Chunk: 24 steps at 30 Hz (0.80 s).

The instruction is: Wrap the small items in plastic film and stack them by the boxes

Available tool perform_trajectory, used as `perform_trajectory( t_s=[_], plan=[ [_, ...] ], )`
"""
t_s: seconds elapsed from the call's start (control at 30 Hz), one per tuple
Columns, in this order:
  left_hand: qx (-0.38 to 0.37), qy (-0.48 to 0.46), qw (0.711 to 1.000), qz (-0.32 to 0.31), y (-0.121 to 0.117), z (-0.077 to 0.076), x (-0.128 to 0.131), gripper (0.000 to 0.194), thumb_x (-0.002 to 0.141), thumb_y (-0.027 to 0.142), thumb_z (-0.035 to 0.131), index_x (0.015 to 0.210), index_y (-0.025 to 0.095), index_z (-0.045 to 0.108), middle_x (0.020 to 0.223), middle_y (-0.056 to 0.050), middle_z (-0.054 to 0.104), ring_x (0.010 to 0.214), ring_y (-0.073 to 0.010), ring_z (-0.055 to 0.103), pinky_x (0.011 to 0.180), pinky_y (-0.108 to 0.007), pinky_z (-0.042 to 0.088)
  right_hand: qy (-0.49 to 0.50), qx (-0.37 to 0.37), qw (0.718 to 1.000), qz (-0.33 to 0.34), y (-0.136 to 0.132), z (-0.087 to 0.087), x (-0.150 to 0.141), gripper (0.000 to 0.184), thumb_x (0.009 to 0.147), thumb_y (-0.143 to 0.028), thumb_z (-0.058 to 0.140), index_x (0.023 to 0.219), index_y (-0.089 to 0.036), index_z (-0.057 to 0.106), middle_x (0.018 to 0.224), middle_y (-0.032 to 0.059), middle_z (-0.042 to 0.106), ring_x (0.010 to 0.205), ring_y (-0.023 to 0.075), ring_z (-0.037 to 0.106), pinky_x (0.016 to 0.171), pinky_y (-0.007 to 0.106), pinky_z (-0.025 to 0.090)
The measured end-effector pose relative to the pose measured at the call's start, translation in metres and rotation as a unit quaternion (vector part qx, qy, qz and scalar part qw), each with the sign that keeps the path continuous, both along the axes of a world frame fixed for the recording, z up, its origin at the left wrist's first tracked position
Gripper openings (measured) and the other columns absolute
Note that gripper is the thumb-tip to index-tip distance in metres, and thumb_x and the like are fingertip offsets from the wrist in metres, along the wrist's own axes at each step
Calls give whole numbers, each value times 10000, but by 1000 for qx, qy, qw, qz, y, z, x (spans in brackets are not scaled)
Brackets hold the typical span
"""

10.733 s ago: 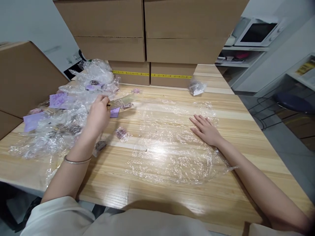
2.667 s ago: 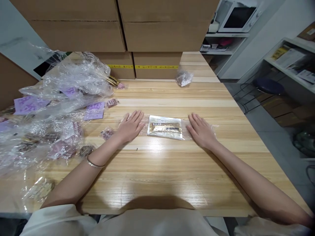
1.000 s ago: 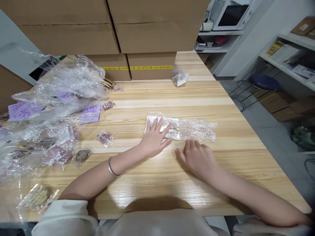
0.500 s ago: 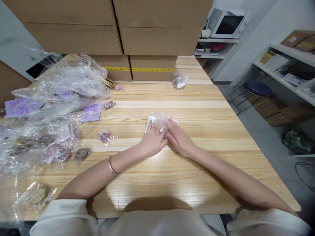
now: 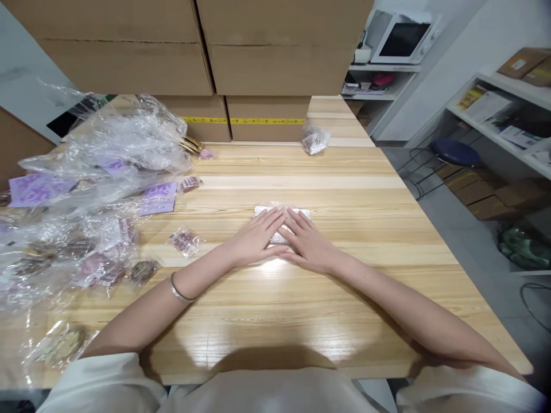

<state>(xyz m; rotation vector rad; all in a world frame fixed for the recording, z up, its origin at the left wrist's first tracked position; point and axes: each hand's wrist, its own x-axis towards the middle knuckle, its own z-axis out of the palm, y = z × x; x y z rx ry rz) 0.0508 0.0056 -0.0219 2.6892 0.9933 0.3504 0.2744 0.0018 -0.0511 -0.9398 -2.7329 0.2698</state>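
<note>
A whitish, shiny clear-plastic packet (image 5: 279, 236) lies flat on the wooden table in front of me. My left hand (image 5: 252, 240) rests on its left part, fingers stretched out. From the other side my right hand (image 5: 313, 246) lies flat over its right part, fingers also extended. The fingertips of both hands meet near the packet's middle, and the thumbs come together below. Much of the packet is hidden under the hands, so its contents cannot be made out.
Crumpled clear plastic bags (image 5: 129, 135) with purple cards (image 5: 158, 198) cover the table's left side. Small packets lie nearby, including a reddish one (image 5: 186, 241) and a dark one (image 5: 144, 271). A clear bundle (image 5: 315, 140) sits at the back, beside cardboard boxes (image 5: 267, 120).
Both hands have spread flatter over the packet, their fingers now reaching towards each other. My left forearm has shifted left and slightly down. The plastic looks flatter.
</note>
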Motion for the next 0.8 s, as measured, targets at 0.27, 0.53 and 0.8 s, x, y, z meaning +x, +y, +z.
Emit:
perform_trajectory(
  t_s=[0.27, 0.53, 0.8],
  plan=[
    [-18, -6, 1000, 19, 5, -14, -45, 512, 1008, 461, 429, 1465, 230, 455, 1499, -113, 487, 1400, -256, 430, 1172, -465, 322, 70, -26, 997, 22, 9, -2, 45, 821, 898, -476, 620, 1576, -209, 241, 1581, 132, 357, 1470, 297, 302, 1169, 523, 329],
    [-88, -232, 955, 162, 6, 8, -39, 517, 1021, 459, 353, 1435, 154, 394, 1216, -137, 643, 1079, -217, 636, 891, -353, 527, 129, 91, 985, -70, 19, 5, 40, 402, 963, -186, 501, 1351, -275, 560, 1176, 60, 728, 796, 193, 728, 677, 294, 571],
    [36, 211, 884, 416, -36, 33, -96, 724, 913, 611, 426, 1366, 52, 506, 1190, -263, 583, 1146, -450, 541, 904, -553, 456, 471, -97, 770, -418, 178, 12, 63, 431, 943, -422, 447, 1294, -187, 360, 850, 53, 636, 481, 168, 559, 453, 309, 447]
  ],
)
